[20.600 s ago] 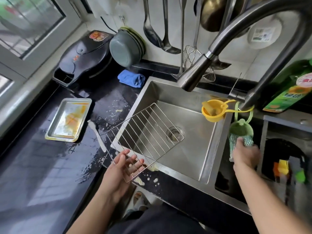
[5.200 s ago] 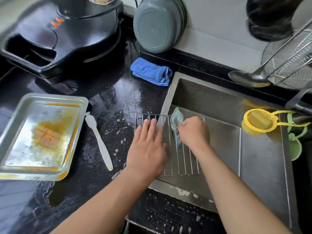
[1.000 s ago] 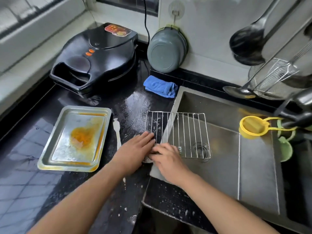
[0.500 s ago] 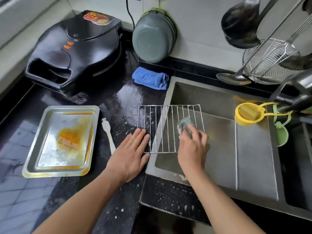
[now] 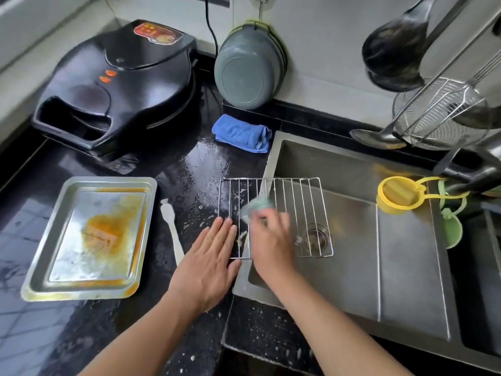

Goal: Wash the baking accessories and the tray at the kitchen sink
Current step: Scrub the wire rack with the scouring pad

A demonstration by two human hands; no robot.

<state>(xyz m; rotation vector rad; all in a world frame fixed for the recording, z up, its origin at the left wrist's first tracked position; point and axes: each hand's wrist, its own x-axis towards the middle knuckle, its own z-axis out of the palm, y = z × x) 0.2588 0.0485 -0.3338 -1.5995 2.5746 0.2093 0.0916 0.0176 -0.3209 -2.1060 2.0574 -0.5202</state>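
Head view is showing the wire rack (image 5: 295, 213) lying flat, half on the wet black counter (image 5: 189, 169) and half hanging over the left edge of the sink (image 5: 406, 253). The right hand (image 5: 271, 240) is sitting on top of the rack with its fingers curled around a greenish scrubber (image 5: 256, 206), which is blurred, so it's probably mid-scrub. The left hand (image 5: 210, 256) is lying just to the left of it, fingers straight and together, fingertips pressing on the rack's near-left corner to pin it down, holding nothing.

So the rack-scrubbing step looks like the one in hand, and there's soap foam on the wires and on the counter around them.

Further left of the left hand, a white spatula (image 5: 172, 229) is lying on the counter, and beyond that the tray (image 5: 89, 237) is sitting with orange grease all over it, clearly not washed yet. A blue cloth (image 5: 242, 134) is lying beyond the rack.

Next up is probably rinsing the rack, which calls for getting it fully over the basin. Then the spatula and tray are waiting.
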